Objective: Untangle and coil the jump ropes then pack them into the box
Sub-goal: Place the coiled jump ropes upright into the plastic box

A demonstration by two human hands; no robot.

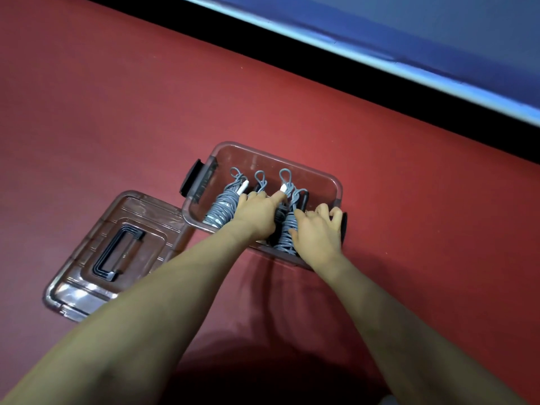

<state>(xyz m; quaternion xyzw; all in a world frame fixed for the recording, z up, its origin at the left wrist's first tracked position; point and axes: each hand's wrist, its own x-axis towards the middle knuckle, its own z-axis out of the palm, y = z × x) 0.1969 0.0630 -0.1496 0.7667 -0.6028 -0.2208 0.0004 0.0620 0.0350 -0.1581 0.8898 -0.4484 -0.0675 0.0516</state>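
A clear plastic box (295, 163) with dark side latches stands on the red floor. Several coiled grey jump ropes (223, 204) with black and white handles lie side by side inside it, their looped ends pointing to the far wall of the box. My left hand (258, 213) lies on the middle bundles with fingers stretched forward, its index fingertip touching a white handle tip. My right hand (317, 232) rests over the rightmost coil (287, 229), fingers bent over the box's right rim near the latch.
The box's clear lid (87, 285) with a black handle lies flat on the floor to the left of the box. A black strip and a blue-white wall (409, 39) run diagonally across the far side. Red floor surrounds the box.
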